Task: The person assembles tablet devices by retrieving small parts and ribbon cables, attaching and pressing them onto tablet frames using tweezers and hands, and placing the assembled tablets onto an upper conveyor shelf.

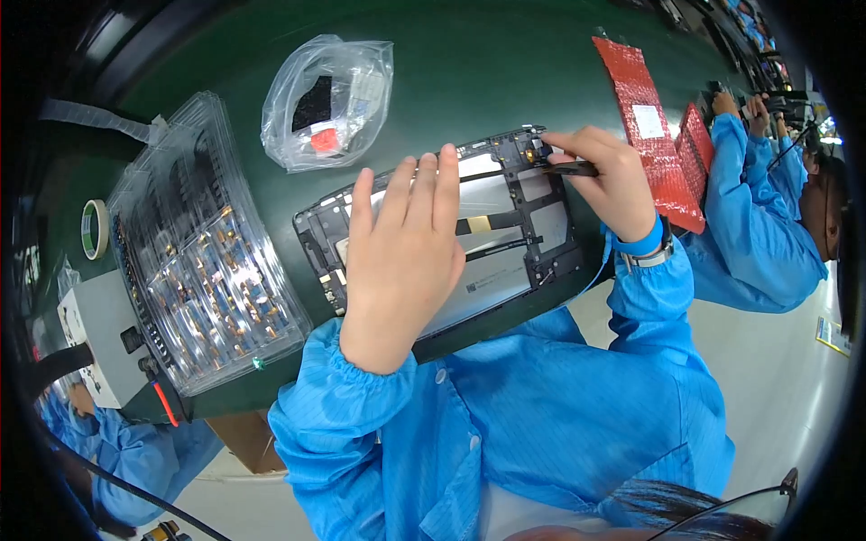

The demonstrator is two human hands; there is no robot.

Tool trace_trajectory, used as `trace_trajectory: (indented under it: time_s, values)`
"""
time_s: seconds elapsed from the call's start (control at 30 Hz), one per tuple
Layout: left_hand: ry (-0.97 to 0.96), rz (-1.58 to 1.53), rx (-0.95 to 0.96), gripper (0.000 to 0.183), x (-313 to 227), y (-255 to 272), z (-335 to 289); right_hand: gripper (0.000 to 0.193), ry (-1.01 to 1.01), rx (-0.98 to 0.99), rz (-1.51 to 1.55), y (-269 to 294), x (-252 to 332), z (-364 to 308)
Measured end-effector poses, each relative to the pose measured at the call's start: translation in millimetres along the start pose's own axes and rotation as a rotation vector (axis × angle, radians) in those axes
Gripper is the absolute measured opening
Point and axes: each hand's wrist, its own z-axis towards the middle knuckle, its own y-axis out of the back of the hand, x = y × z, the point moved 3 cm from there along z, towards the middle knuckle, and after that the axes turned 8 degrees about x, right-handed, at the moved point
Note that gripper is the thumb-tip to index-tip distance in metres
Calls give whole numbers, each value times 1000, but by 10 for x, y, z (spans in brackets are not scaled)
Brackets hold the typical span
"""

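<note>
— Hands, head view?
— Laid left hand (401, 243) flat, fingers slightly apart, on opened tablet (492, 290) on green table (505, 77); pinched dark slim tool (579, 169) in right hand (613, 176) at its upper right corner.
— Containers?
— Saw clear trays (278, 279) at left, filled with small parts (216, 279); clear bag (361, 68) beyond tablet, with black piece (313, 104) and red piece (325, 140).

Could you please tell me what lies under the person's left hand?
The left hand rests on an opened flat electronic device; its black frame and silver panels show around the hand. Parts directly beneath the palm are covered and cannot be seen.
</note>
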Motion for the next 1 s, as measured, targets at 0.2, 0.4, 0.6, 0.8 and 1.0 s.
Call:
trace_trajectory:
  time_s: [0.2,0.4,0.6,0.8,1.0]
  values:
    - [-10,67,-3,66,-12,22,15,17,51,-57,18,-73,12,3]
    - [2,22,37,57,51,95,2,22,-114,-122,357,-81,8,83]
    - [-21,41,104,45,68,116,-30,19,-120,-130,282,-120,-54,50]
    - [-15,125,149,44,77,108,-37,22,-48,-137,270,-149,-66,37]
    - [-35,209,111,34,19,158,11,36,-40,-109,157,-191,-89,6]
